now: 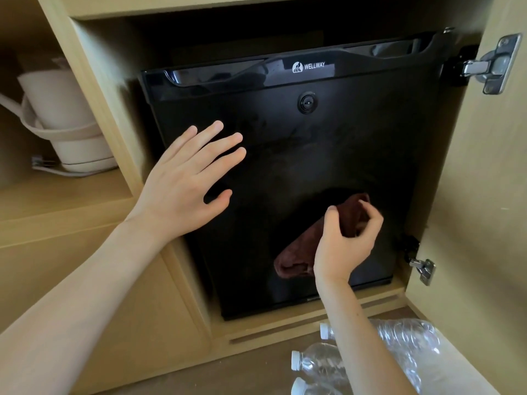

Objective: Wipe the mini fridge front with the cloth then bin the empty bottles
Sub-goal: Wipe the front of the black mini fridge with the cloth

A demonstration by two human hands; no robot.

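Note:
A black mini fridge (328,155) stands inside a light wooden cabinet, its door shut and a round lock near the top. My left hand (185,181) lies flat and spread against the left side of the door. My right hand (346,243) grips a dark brown cloth (296,258) pressed on the lower middle of the door; one end of the cloth hangs down to the left. Three clear empty plastic bottles (319,363) with white caps lie on the floor below the fridge, partly hidden by my right forearm.
The open cabinet door (484,195) stands at the right with two metal hinges (496,64). In the left compartment a cream electric kettle (65,124) sits on its base with its cord. A wooden ledge (299,323) runs under the fridge.

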